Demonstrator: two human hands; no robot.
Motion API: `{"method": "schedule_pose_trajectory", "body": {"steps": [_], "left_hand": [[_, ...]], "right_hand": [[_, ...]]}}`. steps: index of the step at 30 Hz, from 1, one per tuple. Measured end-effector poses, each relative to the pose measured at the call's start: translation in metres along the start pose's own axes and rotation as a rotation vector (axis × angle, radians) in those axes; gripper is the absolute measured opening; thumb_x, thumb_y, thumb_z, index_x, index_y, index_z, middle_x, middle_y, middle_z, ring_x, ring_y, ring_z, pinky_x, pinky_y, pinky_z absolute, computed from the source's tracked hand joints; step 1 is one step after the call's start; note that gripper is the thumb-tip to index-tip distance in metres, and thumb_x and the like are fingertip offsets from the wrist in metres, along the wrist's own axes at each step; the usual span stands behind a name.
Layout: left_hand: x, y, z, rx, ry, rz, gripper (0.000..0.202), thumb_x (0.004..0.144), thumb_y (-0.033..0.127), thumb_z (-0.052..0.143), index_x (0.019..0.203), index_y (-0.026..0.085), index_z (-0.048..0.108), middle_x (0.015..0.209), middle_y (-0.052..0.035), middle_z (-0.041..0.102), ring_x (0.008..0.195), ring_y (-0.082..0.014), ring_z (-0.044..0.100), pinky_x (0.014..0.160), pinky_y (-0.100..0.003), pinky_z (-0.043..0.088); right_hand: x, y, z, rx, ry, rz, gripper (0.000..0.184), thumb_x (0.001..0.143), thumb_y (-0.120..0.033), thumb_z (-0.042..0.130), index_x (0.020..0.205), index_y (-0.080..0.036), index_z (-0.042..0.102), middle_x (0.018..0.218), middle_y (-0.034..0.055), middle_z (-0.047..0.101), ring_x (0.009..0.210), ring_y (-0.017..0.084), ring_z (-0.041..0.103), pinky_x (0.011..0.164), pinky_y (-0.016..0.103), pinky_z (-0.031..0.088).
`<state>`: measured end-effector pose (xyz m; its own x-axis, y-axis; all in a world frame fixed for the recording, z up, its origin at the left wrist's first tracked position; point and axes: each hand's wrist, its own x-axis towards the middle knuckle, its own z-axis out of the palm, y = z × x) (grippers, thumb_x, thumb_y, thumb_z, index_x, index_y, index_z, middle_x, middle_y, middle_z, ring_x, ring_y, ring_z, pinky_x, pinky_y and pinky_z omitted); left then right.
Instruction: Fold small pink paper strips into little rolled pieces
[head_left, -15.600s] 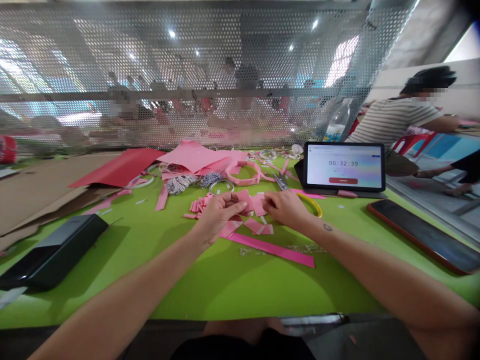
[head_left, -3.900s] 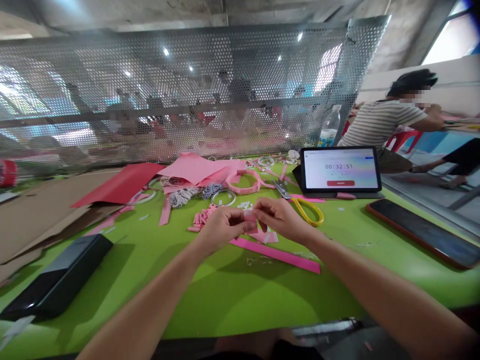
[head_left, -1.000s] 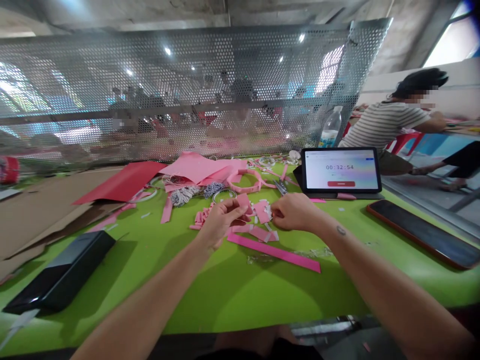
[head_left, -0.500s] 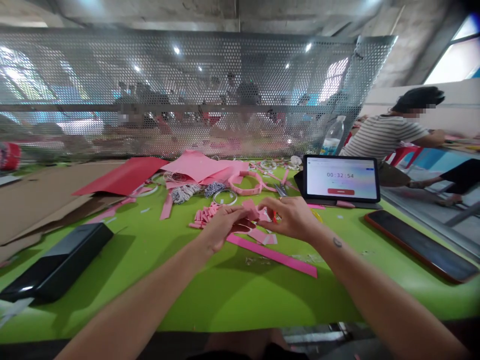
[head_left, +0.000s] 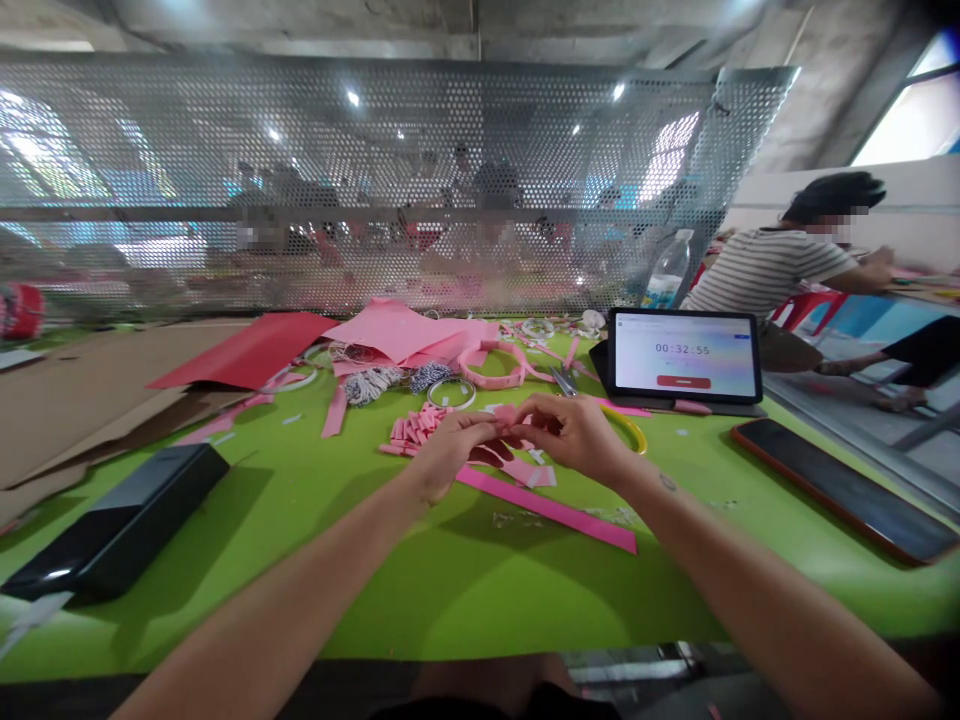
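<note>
My left hand (head_left: 457, 443) and my right hand (head_left: 568, 432) meet above the middle of the green table (head_left: 525, 600). Between their pinched fingertips is a small pink paper piece (head_left: 507, 416), mostly covered by the fingers. Just left of my left hand lies a pile of small pink paper rolls (head_left: 412, 428). Cut pink pieces (head_left: 527, 472) rest below the hands, beside a long bright pink strip (head_left: 551, 508). A yellow ring (head_left: 636, 432), perhaps a scissors handle, shows past my right hand, and scissors blades (head_left: 564, 380) lie behind it.
Behind the hands lie a pink paper band ring (head_left: 493, 366), bundled cord (head_left: 371, 384), pink sheets (head_left: 394, 330) and a red sheet (head_left: 247, 350). A tablet (head_left: 684, 357) stands at right, near a phone (head_left: 840, 490). A black box-like device (head_left: 120, 525) sits left. Another person (head_left: 780, 260) sits beyond.
My right hand has turned and moved slightly left, its fingers closing nearer my left fingertips. Less of the pink paper piece shows, and more of the yellow ring is uncovered.
</note>
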<state>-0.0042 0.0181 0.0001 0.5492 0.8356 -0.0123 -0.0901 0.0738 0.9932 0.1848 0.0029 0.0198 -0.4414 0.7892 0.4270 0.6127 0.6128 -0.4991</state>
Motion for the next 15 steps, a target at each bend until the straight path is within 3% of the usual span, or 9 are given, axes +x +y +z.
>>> {"method": "schedule_pose_trajectory", "body": {"steps": [8,15], "left_hand": [[-0.0027,0.0009,0.0034,0.0,0.005,0.044,0.022,0.082,0.029,0.056,0.083,0.014,0.07,0.078,-0.0074,0.068,0.069,-0.0139,0.062,0.067,-0.028,0.048],[-0.0036,0.0025,0.0052,0.029,0.014,0.03,0.021,0.083,0.028,0.056,0.078,0.013,0.07,0.069,-0.0057,0.067,0.064,-0.0119,0.06,0.066,-0.027,0.047]], "right_hand": [[-0.0004,0.0002,0.0023,0.053,0.008,0.042,0.016,0.084,-0.033,0.055,0.089,-0.018,0.058,0.062,-0.0023,0.062,0.052,0.007,0.051,0.052,0.021,0.034],[-0.0014,0.0,-0.0015,-0.026,0.002,-0.039,0.026,0.082,-0.043,0.056,0.094,-0.021,0.064,0.062,-0.0023,0.063,0.052,0.007,0.052,0.054,0.02,0.036]]}}
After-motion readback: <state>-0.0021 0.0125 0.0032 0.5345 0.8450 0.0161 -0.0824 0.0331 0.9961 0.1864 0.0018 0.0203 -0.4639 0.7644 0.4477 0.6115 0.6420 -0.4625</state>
